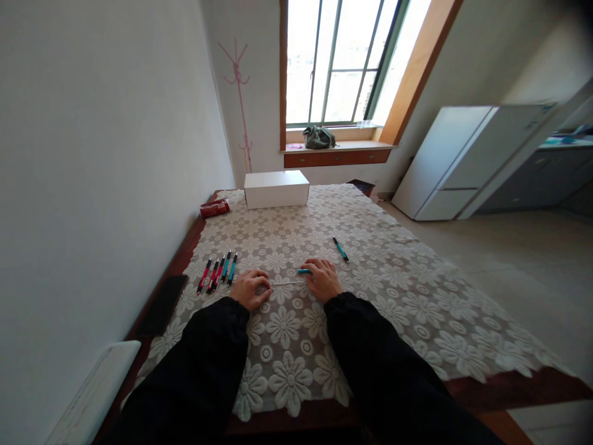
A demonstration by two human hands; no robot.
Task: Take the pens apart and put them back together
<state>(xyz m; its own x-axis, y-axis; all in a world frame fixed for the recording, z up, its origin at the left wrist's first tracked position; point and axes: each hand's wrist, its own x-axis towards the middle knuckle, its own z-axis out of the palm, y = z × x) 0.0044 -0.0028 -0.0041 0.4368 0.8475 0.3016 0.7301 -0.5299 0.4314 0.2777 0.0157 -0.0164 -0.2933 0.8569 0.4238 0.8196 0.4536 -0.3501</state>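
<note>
My left hand [251, 289] rests low over the tablecloth, its fingers curled together at the left end of a thin whitish rod [288, 283] that looks like a pen refill. The rod's other end reaches my right hand [323, 279], whose fingers are closed around a short teal pen barrel [304, 271]. The fingers hide part of the barrel and both ends of the rod. To the left of my left hand lie three red-and-black pens [214, 276] and two teal-and-black pens [232, 269] in a row. Another teal pen [340, 249] lies beyond my right hand.
A white box [277, 189] stands at the far end of the lace tablecloth [291, 377], with a red packet [215, 208] left of it. A dark flat object [163, 305] lies along the left table edge, near the wall. A fridge [467, 161] stands to the right.
</note>
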